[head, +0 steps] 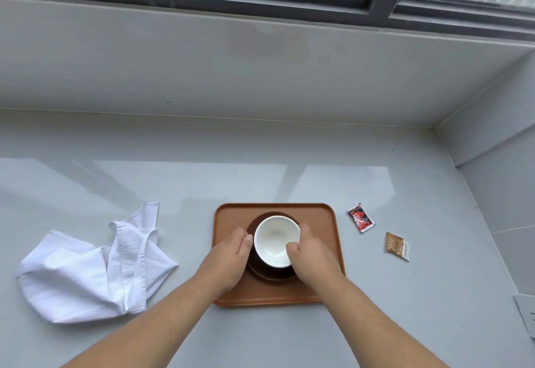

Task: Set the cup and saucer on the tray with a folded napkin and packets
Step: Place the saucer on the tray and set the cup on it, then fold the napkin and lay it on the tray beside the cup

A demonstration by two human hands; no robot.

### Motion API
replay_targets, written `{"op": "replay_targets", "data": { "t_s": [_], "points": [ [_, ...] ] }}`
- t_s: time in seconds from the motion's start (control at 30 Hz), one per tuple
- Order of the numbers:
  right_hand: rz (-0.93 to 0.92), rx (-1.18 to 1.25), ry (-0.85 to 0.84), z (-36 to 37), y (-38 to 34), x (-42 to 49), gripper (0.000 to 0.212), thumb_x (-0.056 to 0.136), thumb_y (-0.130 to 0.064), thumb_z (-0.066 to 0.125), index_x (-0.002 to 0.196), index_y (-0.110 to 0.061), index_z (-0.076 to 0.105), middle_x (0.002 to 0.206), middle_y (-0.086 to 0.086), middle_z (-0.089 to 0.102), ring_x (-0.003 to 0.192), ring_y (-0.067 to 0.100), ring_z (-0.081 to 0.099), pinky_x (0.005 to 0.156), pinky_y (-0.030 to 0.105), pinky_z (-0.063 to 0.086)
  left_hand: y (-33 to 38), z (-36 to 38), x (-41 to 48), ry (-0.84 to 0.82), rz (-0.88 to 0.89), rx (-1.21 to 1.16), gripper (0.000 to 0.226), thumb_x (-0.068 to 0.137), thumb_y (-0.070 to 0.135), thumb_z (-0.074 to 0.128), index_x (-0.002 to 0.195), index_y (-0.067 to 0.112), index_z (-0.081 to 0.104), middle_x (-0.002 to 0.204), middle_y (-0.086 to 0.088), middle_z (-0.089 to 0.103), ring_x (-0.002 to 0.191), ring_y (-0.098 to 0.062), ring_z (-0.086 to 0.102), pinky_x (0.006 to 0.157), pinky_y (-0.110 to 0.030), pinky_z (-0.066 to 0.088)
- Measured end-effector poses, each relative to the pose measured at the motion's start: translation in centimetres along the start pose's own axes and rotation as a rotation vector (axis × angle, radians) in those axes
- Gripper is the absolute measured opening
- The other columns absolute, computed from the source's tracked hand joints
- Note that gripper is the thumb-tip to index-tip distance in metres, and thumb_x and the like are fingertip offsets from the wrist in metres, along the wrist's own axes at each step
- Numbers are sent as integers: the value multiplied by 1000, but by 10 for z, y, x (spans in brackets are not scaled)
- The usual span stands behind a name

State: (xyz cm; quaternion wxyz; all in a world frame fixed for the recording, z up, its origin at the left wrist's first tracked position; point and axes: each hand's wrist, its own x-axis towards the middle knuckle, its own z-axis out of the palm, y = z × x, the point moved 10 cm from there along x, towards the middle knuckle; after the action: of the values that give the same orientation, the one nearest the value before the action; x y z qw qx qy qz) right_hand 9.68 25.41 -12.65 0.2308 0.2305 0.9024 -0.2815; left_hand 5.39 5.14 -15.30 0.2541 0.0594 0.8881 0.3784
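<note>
Fingers [248, 241] of both hands curled round cup [276, 240], forearms converging

Two bare forearms, no sleeves, unadorned fingers [248, 241]

White cup [277, 239] upright on brown saucer [272, 273] between the fingers, on orange tray [321, 217]; rumpled napkin [92, 266] far left, packets [361, 218] right

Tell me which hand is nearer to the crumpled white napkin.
Left. The left hand rests at the cup's left side on the tray, with the napkin farther left on the counter. The right hand is on the cup's far side.
</note>
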Motion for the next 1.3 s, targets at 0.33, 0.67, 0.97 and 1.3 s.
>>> {"op": "replay_targets", "data": {
  "t_s": [0.33,0.67,0.97,1.3],
  "points": [
    [-192,19,305,-41,-13,-29,45,91,-40,54,133,-25,51,124,-6,61,111,21,59,85,38,53,-5,-32,-18,135,-73,75,25,94,60,45,105,38,52,93,15,67,85,-7,64,67,-32,49],
    [-760,-96,83,21,-151,-87,11,91,-29,47,87,-26,57,86,-7,65,79,19,60,63,37,48,-45,-117,-100,353,-125,672,25,87,36,66,107,21,66,107,1,66,96,-25,60,71,-37,51],
    [-458,-66,-212,137,-215,-64,22,89,-44,48,100,-31,62,93,-8,69,81,14,62,57,28,41,-129,-198,-86,310,-221,515,24,92,32,50,115,28,55,108,4,64,90,-22,65,61,-35,45],
    [-313,52,-195,179,-273,-49,18,84,-30,51,69,-25,43,63,-8,50,53,9,41,54,34,38,-130,-214,-46,18,94,485,68,85,31,63,141,53,31,114,9,51,96,-18,58,66,-32,47]
  ]
}}
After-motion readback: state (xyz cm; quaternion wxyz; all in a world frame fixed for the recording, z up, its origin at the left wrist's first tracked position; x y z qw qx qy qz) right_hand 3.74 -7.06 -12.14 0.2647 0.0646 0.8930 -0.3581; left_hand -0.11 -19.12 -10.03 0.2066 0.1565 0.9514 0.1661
